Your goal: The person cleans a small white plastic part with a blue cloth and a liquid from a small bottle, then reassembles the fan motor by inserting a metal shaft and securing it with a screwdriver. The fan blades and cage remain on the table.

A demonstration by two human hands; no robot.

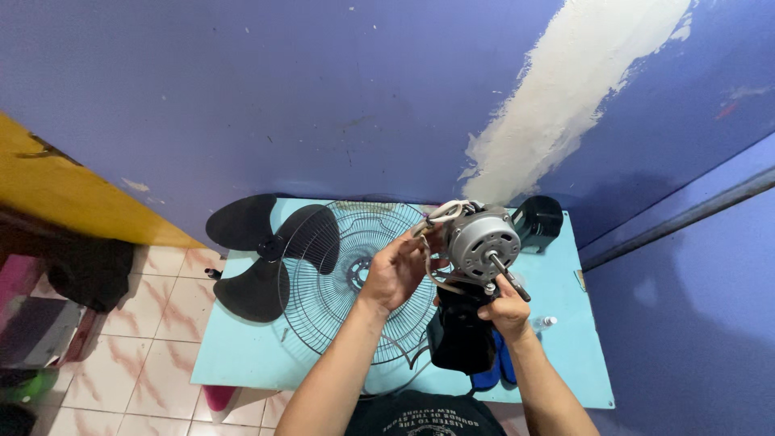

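Both hands hold a grey metal fan motor [482,241] up above a light blue table [242,355]. My left hand [395,270] grips the motor's left side, by the white wires [446,211] at its back. My right hand [504,305] holds it from below, near the steel shaft [510,278] that points toward me. A black plastic housing part [460,335] hangs under the motor.
A black three-bladed fan propeller [258,250] lies at the table's left. A round wire fan guard [347,278] lies in the middle. Another black part [539,220] sits at the back right. Blue-handled pliers [492,370] and a small bottle [545,323] lie near the front. A purple wall stands behind.
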